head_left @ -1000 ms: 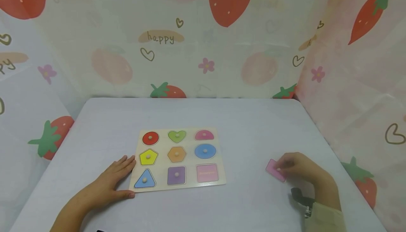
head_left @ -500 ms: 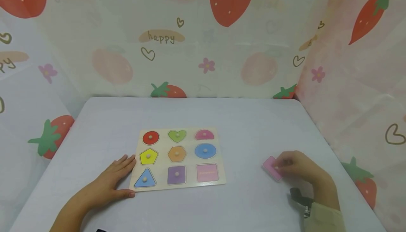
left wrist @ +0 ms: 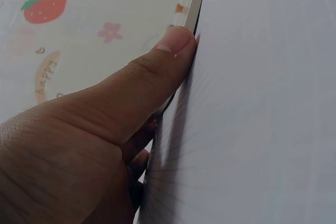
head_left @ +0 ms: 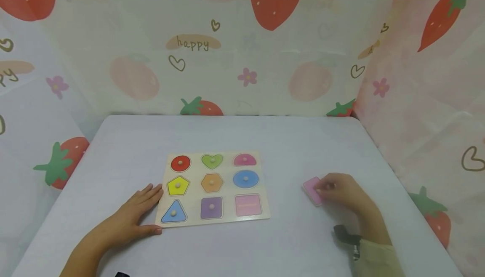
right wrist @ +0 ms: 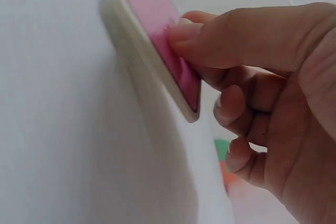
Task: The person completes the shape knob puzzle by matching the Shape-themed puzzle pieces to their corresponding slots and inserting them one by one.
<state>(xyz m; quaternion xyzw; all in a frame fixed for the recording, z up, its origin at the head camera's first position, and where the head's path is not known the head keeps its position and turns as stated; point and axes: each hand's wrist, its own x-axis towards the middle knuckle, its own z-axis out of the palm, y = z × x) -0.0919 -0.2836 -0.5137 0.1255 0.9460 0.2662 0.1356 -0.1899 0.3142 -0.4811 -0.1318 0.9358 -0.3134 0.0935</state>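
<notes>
A pink rectangular puzzle piece [head_left: 312, 191] with a small knob is pinched between thumb and finger of my right hand [head_left: 341, 190], right of the puzzle board. In the right wrist view the piece [right wrist: 152, 11] is tilted, its pale wooden edge [right wrist: 152, 61] showing over the white surface. My left hand [head_left: 130, 218] lies with straight fingers at the left edge of the wooden puzzle board [head_left: 193, 222]. The left wrist view has its thumb [left wrist: 152, 72] touching the board's edge. A pink rectangular recess [head_left: 248, 205] sits at the board's lower right.
Knobbed shapes fill the board's other places, among them a purple square [head_left: 206, 213], a blue oval [head_left: 238, 179] and a red circle [head_left: 176, 160]. The white table [head_left: 295, 142] is enclosed by strawberry-print cloth [head_left: 246, 54]. A small black object [head_left: 122, 274] shows at the bottom edge.
My right hand has moved left and slightly farther from me, carrying the pink rectangular piece toward the board. The left hand and the board keep their places.
</notes>
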